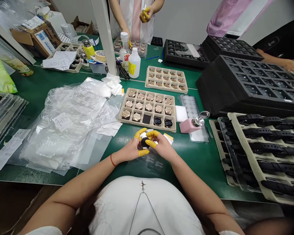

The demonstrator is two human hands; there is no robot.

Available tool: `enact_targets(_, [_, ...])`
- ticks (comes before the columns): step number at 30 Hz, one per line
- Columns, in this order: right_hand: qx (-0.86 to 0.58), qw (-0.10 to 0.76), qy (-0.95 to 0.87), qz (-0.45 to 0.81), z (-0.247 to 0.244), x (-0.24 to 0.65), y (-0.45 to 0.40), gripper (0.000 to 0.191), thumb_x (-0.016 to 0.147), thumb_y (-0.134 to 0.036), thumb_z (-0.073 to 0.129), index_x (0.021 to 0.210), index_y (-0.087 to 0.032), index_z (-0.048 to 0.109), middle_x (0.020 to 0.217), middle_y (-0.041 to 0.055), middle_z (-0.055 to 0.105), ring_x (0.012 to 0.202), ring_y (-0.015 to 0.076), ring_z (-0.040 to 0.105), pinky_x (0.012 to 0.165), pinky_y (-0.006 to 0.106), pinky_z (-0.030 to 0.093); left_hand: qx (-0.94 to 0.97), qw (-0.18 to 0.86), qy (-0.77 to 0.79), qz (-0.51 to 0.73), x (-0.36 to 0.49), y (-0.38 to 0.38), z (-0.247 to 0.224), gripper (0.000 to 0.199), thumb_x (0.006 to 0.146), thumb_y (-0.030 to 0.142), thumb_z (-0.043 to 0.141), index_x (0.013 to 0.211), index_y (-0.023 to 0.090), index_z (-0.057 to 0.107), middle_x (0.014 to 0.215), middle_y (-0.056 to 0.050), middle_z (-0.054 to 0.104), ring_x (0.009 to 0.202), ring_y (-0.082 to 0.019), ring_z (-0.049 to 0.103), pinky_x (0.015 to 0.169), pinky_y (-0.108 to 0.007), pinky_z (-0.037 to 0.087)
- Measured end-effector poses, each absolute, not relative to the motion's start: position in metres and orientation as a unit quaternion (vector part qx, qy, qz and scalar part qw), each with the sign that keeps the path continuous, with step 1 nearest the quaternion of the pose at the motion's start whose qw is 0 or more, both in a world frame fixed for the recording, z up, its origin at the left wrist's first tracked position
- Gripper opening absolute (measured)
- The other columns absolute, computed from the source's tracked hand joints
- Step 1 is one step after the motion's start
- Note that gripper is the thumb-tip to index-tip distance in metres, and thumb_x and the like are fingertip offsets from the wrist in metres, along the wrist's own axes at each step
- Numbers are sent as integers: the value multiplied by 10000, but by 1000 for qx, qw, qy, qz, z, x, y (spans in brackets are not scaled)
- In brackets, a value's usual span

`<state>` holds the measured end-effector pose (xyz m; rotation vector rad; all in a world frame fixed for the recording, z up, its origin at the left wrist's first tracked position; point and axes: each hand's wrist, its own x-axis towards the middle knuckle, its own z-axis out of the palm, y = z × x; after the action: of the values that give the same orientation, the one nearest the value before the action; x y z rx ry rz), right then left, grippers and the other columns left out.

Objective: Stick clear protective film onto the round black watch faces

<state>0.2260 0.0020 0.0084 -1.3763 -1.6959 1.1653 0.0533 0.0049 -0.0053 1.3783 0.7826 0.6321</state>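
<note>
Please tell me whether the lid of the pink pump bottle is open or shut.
The pink pump bottle is open: its round metal lid stands tipped up beside the pump head, not covering it.

Nothing legible: carton label, bag sticker — too small, blurred.

Left hand and right hand around a round black watch case
</note>
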Motion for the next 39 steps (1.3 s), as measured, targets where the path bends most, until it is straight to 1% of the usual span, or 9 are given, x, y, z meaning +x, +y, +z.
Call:
enact_targets(6, [-523,319,-752,243,20,214,-9,76,822,-174,499,786,-210,556,848,45,588,814,199,527,724,336,431,619,634,347,307,55,8,-6,571,755,242,642,1274,223,404,1177,-80,549,975,-198,580,820,-307,495])
enact_targets(11, [-554,297,-732,263,20,236,-11,107,855,-212,454,932,-211,528,829,28,609,750,178,546,672,303,436,641,626,371,245,43,19,0,547,741,286,662,1239,228,443,1070,-55,578,842,-169,587,756,-299,496])
enact_targets(14, [-615,200,-723,243,10,261,-7,111,813,-176,476,899,-201,542,705,9,589,646,171,537,593,287,416,647,655,344,184,34,23,9,504,738,283,666,1199,222,470,1007,-41,573,784,-150,582,712,-285,491])
enact_targets(17, [-633,125,-750,148,2,269,-2,120,739,-99,517,773,-194,581,690,47,576,698,211,528,629,322,396,644,663,335,183,33,23,15,484,725,281,681,1155,213,470,1042,-44,539,745,-126,569,680,-268,487])
enact_targets(22, [-599,218,-762,114,-11,243,17,158,812,-168,539,957,-178,601,943,102,609,877,248,520,750,370,425,654,627,363,218,41,18,17,438,740,266,661,1118,210,448,989,-24,522,711,-104,524,633,-236,454])
enact_targets(27, [-557,265,-764,189,-11,235,27,107,835,-135,512,846,-187,605,819,48,602,773,185,546,677,305,455,626,635,373,254,46,17,13,443,749,276,653,1132,212,439,945,-17,559,729,-119,561,652,-241,461])
enact_targets(30, [-496,347,-766,216,3,233,14,92,864,-203,530,849,-216,620,859,35,600,823,176,535,731,323,456,619,632,378,272,46,18,8,448,753,266,642,1151,205,445,948,-24,585,777,-137,586,697,-256,477])
enact_targets(34, [-394,370,-825,162,10,216,0,105,846,-222,579,861,-274,669,918,28,623,895,208,471,777,380,399,644,596,388,282,48,15,1,459,727,211,636,1152,194,465,1010,-41,591,804,-147,585,697,-256,482])
enact_targets(39, [-429,422,-790,120,-1,215,8,133,859,-225,559,885,-284,676,846,31,601,834,198,481,760,386,381,593,644,383,295,50,15,-2,481,736,221,644,1164,195,426,956,-28,598,787,-142,601,698,-256,492])
